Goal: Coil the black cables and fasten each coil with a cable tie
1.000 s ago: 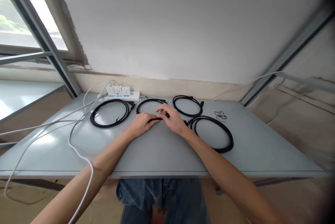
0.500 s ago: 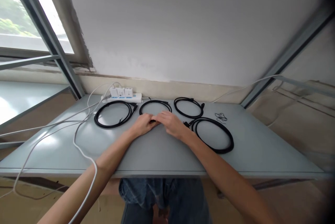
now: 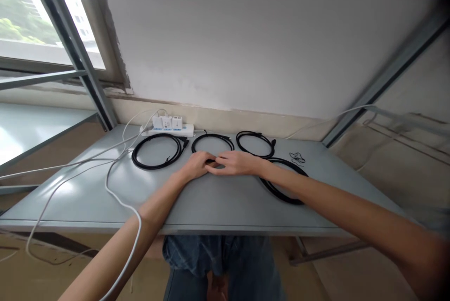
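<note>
My left hand (image 3: pixel 199 165) is closed on the near side of a coiled black cable (image 3: pixel 213 136), its fingers bent over the loop. From the right, my right hand (image 3: pixel 235 163) reaches in sideways, its fingertips pinched beside the left fingers; what they hold is too small to make out. The far arc of this coil lies flat on the grey table (image 3: pixel 211 207), while its near arc is mostly covered by my hands. Under my right forearm lies a bigger black cable coil (image 3: pixel 281 193), partly hidden.
Another black cable coil (image 3: pixel 135 153) lies left, and one more coil (image 3: pixel 255 133) back right. Thin black ties (image 3: pixel 297 158) rest near the right side. A white power strip (image 3: pixel 188 130) with chargers stands by the wall. A white cord (image 3: pixel 121 200) crosses my left forearm.
My right forearm has swung outward to the right, and the right hand now lies more level, covering part of the right coil. The left hand stays at the middle coil. The view shifted slightly.
</note>
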### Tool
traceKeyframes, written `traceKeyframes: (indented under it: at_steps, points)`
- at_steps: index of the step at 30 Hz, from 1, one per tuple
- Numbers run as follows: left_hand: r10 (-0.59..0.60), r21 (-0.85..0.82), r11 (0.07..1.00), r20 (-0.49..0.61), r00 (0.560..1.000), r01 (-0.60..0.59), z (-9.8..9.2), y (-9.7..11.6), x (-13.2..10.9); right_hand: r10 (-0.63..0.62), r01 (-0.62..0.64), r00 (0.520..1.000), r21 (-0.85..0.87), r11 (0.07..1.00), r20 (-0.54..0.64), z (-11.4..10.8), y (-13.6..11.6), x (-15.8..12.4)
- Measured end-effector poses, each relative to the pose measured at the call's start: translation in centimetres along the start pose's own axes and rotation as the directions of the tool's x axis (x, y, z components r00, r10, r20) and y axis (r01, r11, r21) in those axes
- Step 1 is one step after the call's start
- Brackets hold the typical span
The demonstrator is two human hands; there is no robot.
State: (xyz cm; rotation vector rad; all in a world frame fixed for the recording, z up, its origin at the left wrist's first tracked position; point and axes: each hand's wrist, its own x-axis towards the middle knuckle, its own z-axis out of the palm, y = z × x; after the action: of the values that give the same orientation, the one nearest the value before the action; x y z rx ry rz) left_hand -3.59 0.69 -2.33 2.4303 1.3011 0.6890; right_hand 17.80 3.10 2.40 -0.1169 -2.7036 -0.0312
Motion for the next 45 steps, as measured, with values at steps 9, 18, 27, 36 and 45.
traceKeyframes:
  at_steps: [9,18,27,36,45]
  points:
    - [-0.031,0.044,0.998,-0.053,0.998,0.034,0.3,-0.1,0.1,0.007,0.005,0.991,-0.091,0.996,0.133,-0.6,0.8,1.6]
    - [-0.052,0.093,0.994,-0.121,0.991,0.063,1.0,-0.7,0.3,0.328,-0.231,0.908,-0.342,0.911,0.261,-0.2,-1.3,3.0]
    - [-0.019,0.063,0.998,-0.101,0.995,0.026,0.7,-0.3,0.2,0.450,-0.344,0.836,-0.339,0.876,0.313,-1.1,-1.8,4.3]
    - [-0.072,0.123,0.989,-0.055,0.996,0.079,0.4,0.2,0.3,0.653,-0.618,0.652,-0.228,0.752,0.385,-2.1,-0.8,6.7]
    - [-0.042,0.141,0.989,-0.023,0.999,0.045,0.1,0.3,0.1,0.822,-0.928,0.111,0.354,-0.116,0.559,-0.9,0.4,6.3]
